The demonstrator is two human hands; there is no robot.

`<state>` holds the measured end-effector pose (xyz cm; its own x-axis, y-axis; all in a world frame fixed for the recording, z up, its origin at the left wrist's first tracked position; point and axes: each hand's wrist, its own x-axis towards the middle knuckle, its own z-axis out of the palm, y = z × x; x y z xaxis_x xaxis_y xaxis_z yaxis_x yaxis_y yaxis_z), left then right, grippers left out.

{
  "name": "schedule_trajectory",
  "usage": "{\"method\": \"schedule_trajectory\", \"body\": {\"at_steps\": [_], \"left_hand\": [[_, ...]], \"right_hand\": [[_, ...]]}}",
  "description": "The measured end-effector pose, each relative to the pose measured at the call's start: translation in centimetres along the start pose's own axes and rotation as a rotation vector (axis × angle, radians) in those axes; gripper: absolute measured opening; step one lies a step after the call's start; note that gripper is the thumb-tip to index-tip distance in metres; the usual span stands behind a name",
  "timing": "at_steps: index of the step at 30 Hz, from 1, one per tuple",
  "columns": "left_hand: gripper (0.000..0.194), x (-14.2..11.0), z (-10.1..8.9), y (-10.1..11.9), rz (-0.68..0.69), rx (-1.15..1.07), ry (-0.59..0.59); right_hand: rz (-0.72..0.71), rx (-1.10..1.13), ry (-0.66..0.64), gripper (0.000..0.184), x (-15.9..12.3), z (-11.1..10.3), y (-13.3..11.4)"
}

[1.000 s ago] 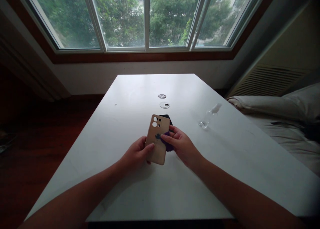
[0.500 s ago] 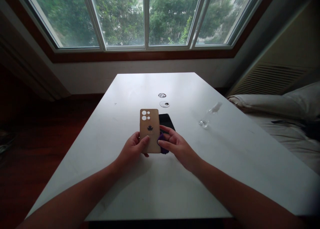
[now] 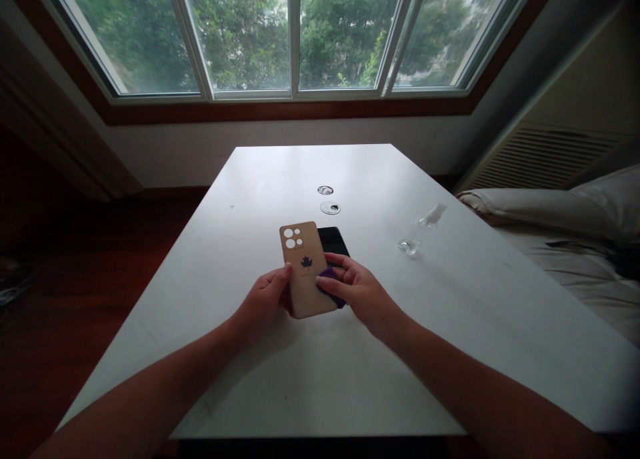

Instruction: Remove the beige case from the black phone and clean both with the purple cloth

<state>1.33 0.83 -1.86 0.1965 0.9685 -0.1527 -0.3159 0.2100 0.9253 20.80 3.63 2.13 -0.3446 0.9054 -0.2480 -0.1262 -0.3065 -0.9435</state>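
A tan phone case with a dark maple leaf and round camera cutouts is held up over the table, its top tilted to the left. My left hand grips its left edge, thumb along the side. At its right edge, my right hand is closed on a purple cloth, which touches the case. Behind the case a black phone lies on the white table, its lower part covered by the case, cloth and right hand.
Two small round items, a patterned disc and a pale ring-like disc, lie beyond the phone. A clear spray bottle lies on its side to the right. Windows stand past the far edge; a cushioned seat is at right.
The phone case has turned so its top leans left and its lower end has swung right. My left thumb has shifted from its face to its left edge.
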Motion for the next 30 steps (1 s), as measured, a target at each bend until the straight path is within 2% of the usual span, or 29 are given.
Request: {"method": "schedule_trajectory", "body": {"at_steps": [8,14,17,21,25,30], "left_hand": [[0.047,0.64,-0.69,-0.10,-0.024,-0.057,0.062],[0.046,0.77,-0.59,0.11,0.037,-0.107,0.171],[0.047,0.68,-0.57,0.03,0.083,-0.082,0.207],[0.047,0.40,-0.58,0.18,0.127,-0.004,0.220],[0.041,0.07,-0.61,0.39,0.208,0.079,0.184],[0.038,0.08,-0.75,0.26,0.248,0.090,0.194]], "right_hand": [[0.081,0.032,0.028,0.063,-0.40,0.47,-0.36],[0.190,0.058,-0.084,0.060,-0.25,0.15,-0.39],[0.215,0.040,-0.128,0.066,-0.04,-0.16,-0.38],[0.198,-0.006,-0.191,0.075,0.20,-0.51,-0.16],[0.141,-0.055,-0.215,0.066,0.21,-0.34,-0.01],[0.086,-0.074,-0.136,0.063,0.24,-0.08,0.19]]}}
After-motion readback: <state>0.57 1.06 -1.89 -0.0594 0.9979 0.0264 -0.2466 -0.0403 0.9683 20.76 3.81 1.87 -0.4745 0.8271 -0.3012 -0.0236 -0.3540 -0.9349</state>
